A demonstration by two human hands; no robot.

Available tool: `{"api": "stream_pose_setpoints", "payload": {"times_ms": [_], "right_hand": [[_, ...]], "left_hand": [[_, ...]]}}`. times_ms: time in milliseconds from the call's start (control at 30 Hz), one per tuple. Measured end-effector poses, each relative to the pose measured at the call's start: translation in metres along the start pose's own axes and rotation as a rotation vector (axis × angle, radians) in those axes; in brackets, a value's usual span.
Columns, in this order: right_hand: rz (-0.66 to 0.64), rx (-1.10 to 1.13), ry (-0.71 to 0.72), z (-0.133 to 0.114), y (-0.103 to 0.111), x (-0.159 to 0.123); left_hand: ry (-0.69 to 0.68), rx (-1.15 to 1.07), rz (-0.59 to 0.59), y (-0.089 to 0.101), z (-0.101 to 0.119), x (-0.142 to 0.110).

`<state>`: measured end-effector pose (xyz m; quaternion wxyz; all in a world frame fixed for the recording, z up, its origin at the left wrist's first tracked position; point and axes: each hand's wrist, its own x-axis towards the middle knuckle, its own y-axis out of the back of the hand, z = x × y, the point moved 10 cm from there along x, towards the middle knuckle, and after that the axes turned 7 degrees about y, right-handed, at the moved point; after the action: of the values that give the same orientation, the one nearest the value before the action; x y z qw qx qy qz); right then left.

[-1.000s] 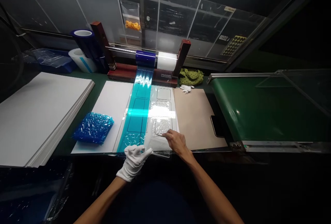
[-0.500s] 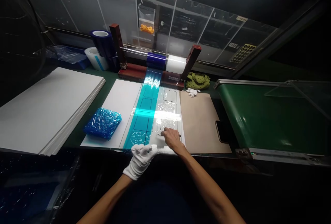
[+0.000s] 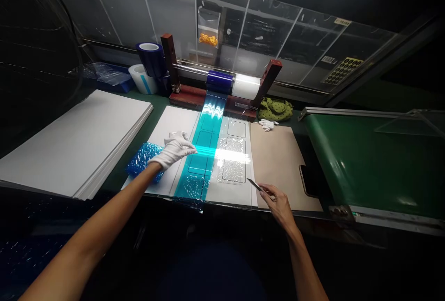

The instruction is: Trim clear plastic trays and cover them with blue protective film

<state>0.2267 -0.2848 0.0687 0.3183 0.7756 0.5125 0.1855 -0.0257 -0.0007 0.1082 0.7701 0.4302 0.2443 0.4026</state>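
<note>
My left hand (image 3: 175, 150), in a white cloth glove, lies flat with its fingers apart from any tool, over a white sheet (image 3: 174, 125). It holds nothing and sits just right of a crumpled blue plastic film (image 3: 142, 162). My bare right hand (image 3: 278, 204) grips a slim craft knife (image 3: 255, 184) near the sheet's front edge, its blade pointing up and left. A turquoise film strip (image 3: 200, 162) runs from a roller (image 3: 219, 82) down the sheet. Beside it lies a transparent film panel (image 3: 231, 157) with rectangular cut outlines.
A tan kraft paper sheet (image 3: 281, 166) with a phone (image 3: 308, 180) at its edge lies to the right. Beyond stands a green conveyor belt (image 3: 368, 166). A white board stack (image 3: 76, 143) lies left. Film rolls (image 3: 149, 59), a green bag (image 3: 274, 109) and spare white gloves (image 3: 267, 125) stand behind.
My left hand has moved from the film's near end leftward and up, to beside the crumpled blue film. My right hand has moved right and toward me, off the transparent panel, with the knife showing.
</note>
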Motion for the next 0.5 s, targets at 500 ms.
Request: {"api": "stream_pose_setpoints", "payload": {"times_ms": [500], "right_hand": [[0.057,0.137,-0.231,0.05,-0.004,-0.063]], "left_hand": [[0.104,0.046,-0.266,-0.051,-0.036,0.046]]}}
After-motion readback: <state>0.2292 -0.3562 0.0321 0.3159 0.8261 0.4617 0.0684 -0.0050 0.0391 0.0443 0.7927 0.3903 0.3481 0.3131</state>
